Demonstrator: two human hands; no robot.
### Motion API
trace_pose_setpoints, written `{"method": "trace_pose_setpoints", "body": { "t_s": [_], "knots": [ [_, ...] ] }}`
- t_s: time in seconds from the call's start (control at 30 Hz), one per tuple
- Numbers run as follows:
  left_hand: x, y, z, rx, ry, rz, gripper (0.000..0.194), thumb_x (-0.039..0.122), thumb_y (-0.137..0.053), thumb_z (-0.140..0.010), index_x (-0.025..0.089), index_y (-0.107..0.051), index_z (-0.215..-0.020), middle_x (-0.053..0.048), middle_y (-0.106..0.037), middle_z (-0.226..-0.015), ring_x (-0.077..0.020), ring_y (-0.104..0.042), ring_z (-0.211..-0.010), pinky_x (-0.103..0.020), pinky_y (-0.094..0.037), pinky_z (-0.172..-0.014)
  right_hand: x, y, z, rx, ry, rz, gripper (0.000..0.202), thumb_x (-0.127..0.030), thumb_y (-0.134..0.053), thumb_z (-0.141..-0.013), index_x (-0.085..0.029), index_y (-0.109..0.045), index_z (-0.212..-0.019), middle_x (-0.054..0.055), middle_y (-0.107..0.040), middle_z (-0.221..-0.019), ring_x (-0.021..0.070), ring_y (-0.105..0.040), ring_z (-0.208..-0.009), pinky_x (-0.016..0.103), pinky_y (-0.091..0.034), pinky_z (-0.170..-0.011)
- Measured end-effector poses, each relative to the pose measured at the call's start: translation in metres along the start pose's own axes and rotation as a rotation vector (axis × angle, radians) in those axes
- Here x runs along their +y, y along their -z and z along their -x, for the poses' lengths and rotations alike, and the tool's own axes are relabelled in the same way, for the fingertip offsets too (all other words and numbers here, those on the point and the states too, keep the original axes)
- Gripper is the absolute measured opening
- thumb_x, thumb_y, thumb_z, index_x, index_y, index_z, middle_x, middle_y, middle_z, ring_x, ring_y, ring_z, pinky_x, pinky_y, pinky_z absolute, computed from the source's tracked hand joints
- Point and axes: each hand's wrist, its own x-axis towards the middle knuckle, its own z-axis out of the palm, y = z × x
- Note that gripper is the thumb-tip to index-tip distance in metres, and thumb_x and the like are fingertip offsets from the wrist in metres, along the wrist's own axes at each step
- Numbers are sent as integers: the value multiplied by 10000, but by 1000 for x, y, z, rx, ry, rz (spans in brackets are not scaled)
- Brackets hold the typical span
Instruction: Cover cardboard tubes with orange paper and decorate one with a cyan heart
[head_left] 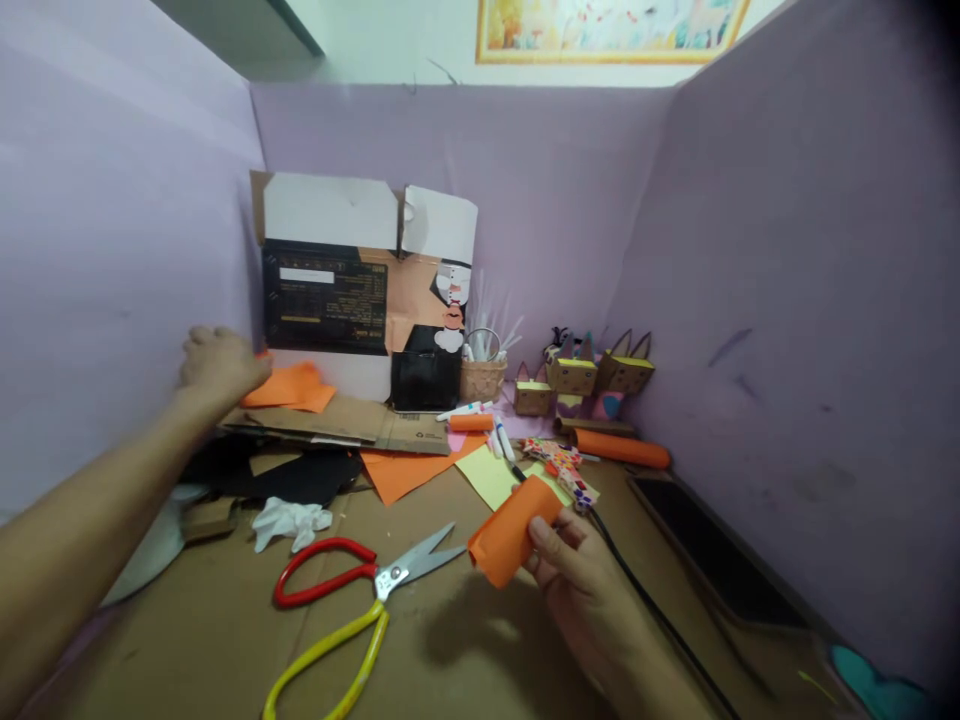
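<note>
"What's closest to us?"

"The left forearm (82,580), stretched in from the left. The left hand (221,362) is out by the purple wall (127,200), fingers bent, right at some orange sheets (300,388)."

"Gripping them?"

"Can't tell; it's blurred, and the fingertips are hidden from me. The two hands are well apart, though."

"And moving right?"

"Scissors (394,575), one handle red, one yellow, blades parted, lying on the brown cardboard (202,640). Just past their tips, the right hand (574,565) has an orange paper roll (506,530) clamped, thumb on the near side, and holds it above the cardboard."

"How does the roll look?"

"Short, plain bright orange, a little creased, its left end uneven and dented."

"Which way does it point?"

"Slantwise. The long axis runs from lower left to upper right as I see it: left end towards the person and the scissors' side, the other end away."

"Anything further right?"

"A longer orange tube (626,449), lying farther back, then a dark flat panel (712,545)."
</note>
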Motion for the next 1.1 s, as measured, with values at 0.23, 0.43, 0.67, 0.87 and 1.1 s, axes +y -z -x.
{"method": "trace_pose_setpoints", "body": {
  "t_s": [0.23,0.43,0.67,0.87,1.1],
  "knots": [
    [47,-81,141,-612,-175,553,639,527,-555,-708,154,-433,-1211,-96,-605,-1058,-190,-632,-708,-299,-513,-575,0,-2,0,-72,38,-118,383,-173,-797,-570,-224,-599,-894,5,-687,-892,169,-622,-841,336,-460,-852],
    [53,-123,196,-717,-242,1110,518,278,-680,-654,177,-460,-1112,-105,-578,-1124,-206,-596,-889,-307,-474,-747,8,-1,5,-199,29,34,376,-139,-803,-556,-238,-549,-816,1,-670,-959,175,-605,-906,280,-445,-794],
    [36,-123,189,-561,-285,1092,275,229,-685,-651,188,-523,-869,-40,-589,-969,-206,-579,-898,-288,-465,-749,6,-1,12,-259,-33,101,577,-370,-797,-576,-248,-556,-1086,53,-542,-1147,236,-545,-1014,323,-466,-783],
    [35,-121,196,-527,-495,963,172,134,-636,-663,194,-540,-792,-42,-555,-1031,-220,-541,-999,-298,-426,-852,1,-5,14,-182,-223,116,363,-433,-721,-655,-186,-612,-897,42,-582,-892,173,-590,-713,255,-465,-525],
    [39,-127,195,-700,-360,1301,507,252,-657,-726,263,-418,-1173,-49,-513,-1180,-198,-535,-1028,-270,-459,-818,9,-5,13,-115,-129,94,318,-269,-782,-594,-184,-582,-826,-16,-598,-774,104,-546,-662,204,-414,-588]
  ]
}}
